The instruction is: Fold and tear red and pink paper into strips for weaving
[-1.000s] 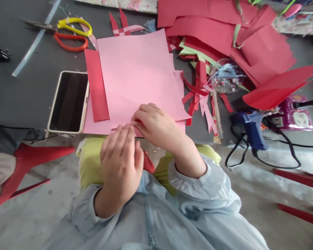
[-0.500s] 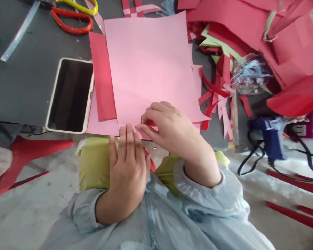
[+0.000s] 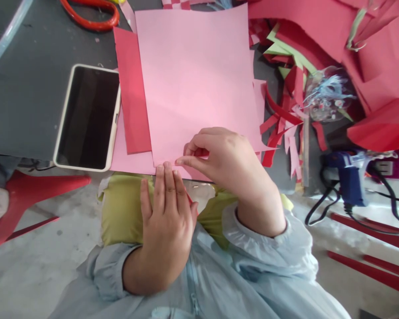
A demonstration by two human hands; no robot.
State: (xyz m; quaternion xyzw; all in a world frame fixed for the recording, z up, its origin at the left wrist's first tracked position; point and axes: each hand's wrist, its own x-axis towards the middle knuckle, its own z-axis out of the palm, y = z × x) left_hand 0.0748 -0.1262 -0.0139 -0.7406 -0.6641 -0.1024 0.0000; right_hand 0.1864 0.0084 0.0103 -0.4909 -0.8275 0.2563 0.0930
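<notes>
A large pink sheet of paper (image 3: 196, 75) lies before me at the table's near edge, with its lower edge under my hands. My left hand (image 3: 168, 221) rests palm down with fingers stretched out, their tips pressing on the sheet's near edge. Just right of those fingertips, my right hand (image 3: 221, 153) is closed, its thumb and curled fingers gripping the same edge. A bit of red shows between its fingers; I cannot tell what it belongs to. A red sheet (image 3: 132, 95) sticks out from under the pink one on the left.
A phone (image 3: 88, 117) lies left of the paper, red-handled scissors (image 3: 91, 15) beyond it. Red, pink and green paper scraps (image 3: 291, 93) crowd the right, beside a clear dish with blue tassels (image 3: 329, 93). A blue glue gun (image 3: 350, 177) with a black cord sits at right.
My view has shifted slightly, and the phone and scissors appear further left and higher. My right hand has moved slightly right and my left fingertips slightly down; both stay at the paper's near edge.
</notes>
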